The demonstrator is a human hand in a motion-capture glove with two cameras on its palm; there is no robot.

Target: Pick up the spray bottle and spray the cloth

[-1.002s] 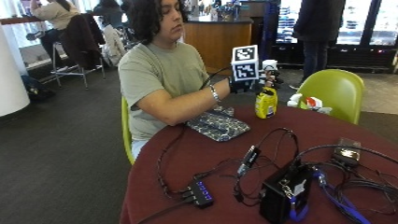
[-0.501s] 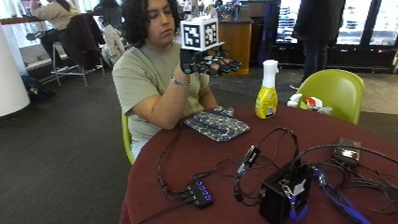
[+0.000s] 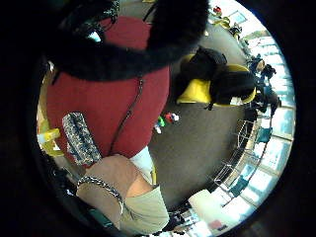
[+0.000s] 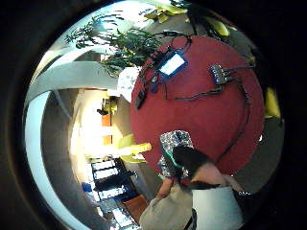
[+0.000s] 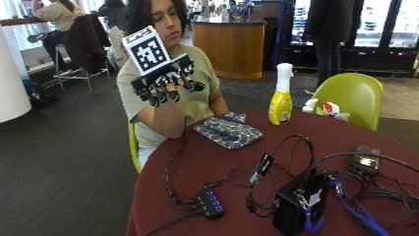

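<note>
Here gloved right hand (image 5: 167,81) raised, empty; spray bottle (image 5: 282,96) beside cloth (image 5: 225,130)

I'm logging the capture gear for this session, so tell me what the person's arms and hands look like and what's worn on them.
The right hand wears a black glove with green-tipped fingers. Dark cables run from it down onto the round red table. Both arms come out of a short-sleeved olive-green T-shirt, bare below the sleeve. In the little finger side palm view a silver beaded bracelet circles one wrist; the other hand is hidden.
</note>
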